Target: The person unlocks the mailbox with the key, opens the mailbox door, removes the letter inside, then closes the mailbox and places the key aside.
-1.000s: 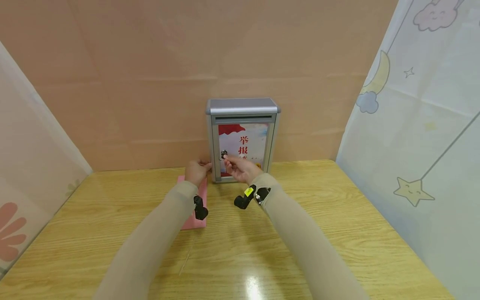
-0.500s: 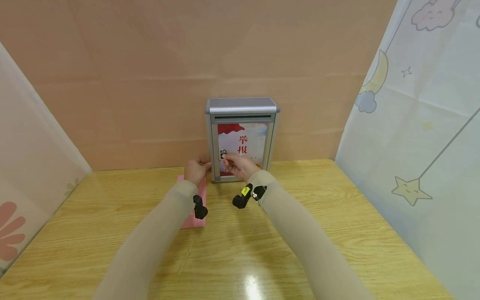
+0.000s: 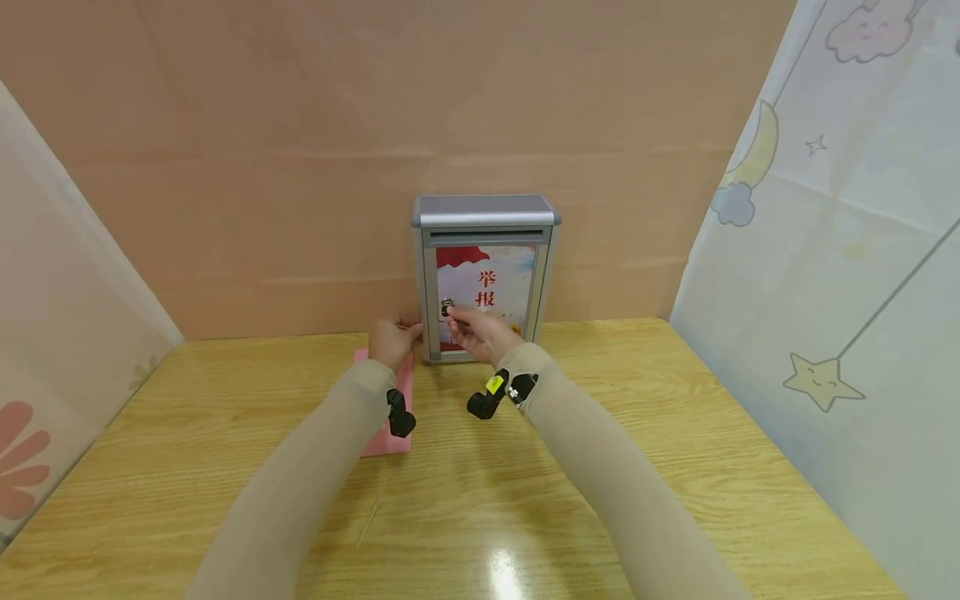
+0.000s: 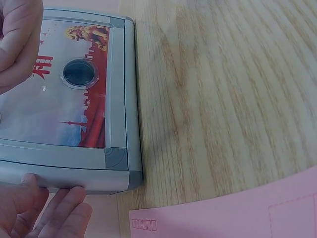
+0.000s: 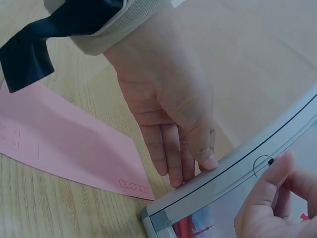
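A grey metal letter box (image 3: 487, 210) with a top slot and a printed front panel stands upright against the backdrop. My left hand (image 3: 392, 343) steadies its left side; in the right wrist view, the left thumb and fairly straight fingers (image 5: 173, 158) press on that side wall. My right hand (image 3: 483, 335) is at the panel's left edge, by the small lock (image 3: 447, 303). Thumb and forefinger there pinch a black-headed key (image 5: 271, 161) with a thin wire ring (image 5: 255, 166) on it. The fingers hide most of the key.
A pink envelope (image 3: 405, 392) with printed postcode boxes lies on the wooden table (image 3: 600, 400), partly under the left forearm. A tan backdrop (image 3: 300, 208) rises directly behind the box. Patterned cloth walls (image 3: 810, 292) flank the table.
Both hands stay in nearly the same places, the right one at the lock. Only a slight shift of the right wrist shows; the box and envelope have not moved.
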Motion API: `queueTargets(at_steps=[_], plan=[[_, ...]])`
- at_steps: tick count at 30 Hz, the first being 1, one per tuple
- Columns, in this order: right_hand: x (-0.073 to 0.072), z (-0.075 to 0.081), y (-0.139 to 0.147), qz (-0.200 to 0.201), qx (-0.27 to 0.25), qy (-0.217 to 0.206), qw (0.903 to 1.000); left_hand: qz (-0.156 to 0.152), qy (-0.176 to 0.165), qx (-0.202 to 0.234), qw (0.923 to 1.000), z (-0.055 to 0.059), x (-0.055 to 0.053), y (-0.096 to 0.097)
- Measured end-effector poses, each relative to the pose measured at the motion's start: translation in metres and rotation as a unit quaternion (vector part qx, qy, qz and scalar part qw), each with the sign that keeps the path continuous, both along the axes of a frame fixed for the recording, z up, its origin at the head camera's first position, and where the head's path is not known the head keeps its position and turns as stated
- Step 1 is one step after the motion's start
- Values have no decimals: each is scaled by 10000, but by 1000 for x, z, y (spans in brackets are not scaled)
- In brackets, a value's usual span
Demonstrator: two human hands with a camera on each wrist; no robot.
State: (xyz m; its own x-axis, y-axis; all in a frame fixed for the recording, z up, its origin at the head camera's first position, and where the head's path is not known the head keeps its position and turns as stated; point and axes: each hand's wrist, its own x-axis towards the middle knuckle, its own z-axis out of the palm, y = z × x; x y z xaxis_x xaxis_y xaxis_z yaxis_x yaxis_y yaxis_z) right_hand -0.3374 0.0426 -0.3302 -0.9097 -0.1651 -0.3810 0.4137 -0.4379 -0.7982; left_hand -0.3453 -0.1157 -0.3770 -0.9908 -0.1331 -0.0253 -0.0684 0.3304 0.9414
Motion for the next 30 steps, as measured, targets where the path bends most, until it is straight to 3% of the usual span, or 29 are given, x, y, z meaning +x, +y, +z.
queueTargets(at_steps=[3, 10, 18, 26, 30], plan=[[2, -2, 0, -66, -11, 79, 9999, 11, 60, 34, 10000, 0, 0, 1], [8, -3, 0, 147, 704, 889, 9934, -19, 94, 54, 9999, -1, 0, 3], [7, -4, 1, -144, -98, 250, 9995, -58, -22, 13, 10000, -1, 0, 3], [9, -6, -1, -19, 519, 751, 9958, -14, -29, 73, 10000, -1, -1, 3], [10, -7, -1, -69, 301, 630, 9975, -6, -83, 90, 9999, -1, -2, 3]])
